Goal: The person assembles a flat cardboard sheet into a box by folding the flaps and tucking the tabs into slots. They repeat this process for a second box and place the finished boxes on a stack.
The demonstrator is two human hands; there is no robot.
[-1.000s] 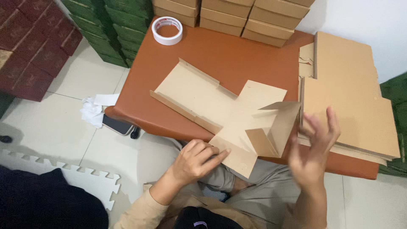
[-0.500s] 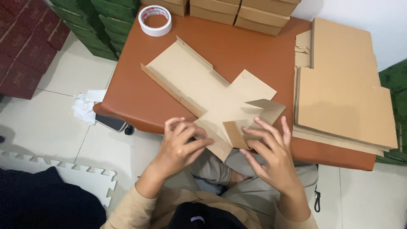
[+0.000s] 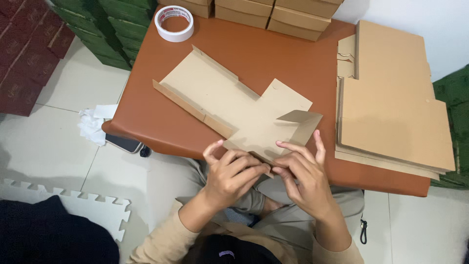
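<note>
A flat brown cardboard box blank [image 3: 234, 105] with raised side flaps lies on the reddish-brown table [image 3: 273, 54]. My left hand [image 3: 232, 173] and my right hand [image 3: 303, 173] meet at the blank's near edge, by the table's front edge. The fingers of both pinch and fold the near flap between them. A small triangular flap [image 3: 303, 120] stands up just beyond my right hand.
A stack of flat cardboard blanks [image 3: 395, 102] lies at the table's right. A white tape roll [image 3: 174, 23] sits at the back left, and folded brown boxes [image 3: 273, 12] line the back. Green boxes [image 3: 105, 29], dark red boxes [image 3: 29, 54], crumpled tissue [image 3: 93, 124] and a foam mat [image 3: 93, 208] are on the floor.
My right hand came down from the raised flap to the near edge. Both hands have closed together on the near flap and the view has shifted slightly.
</note>
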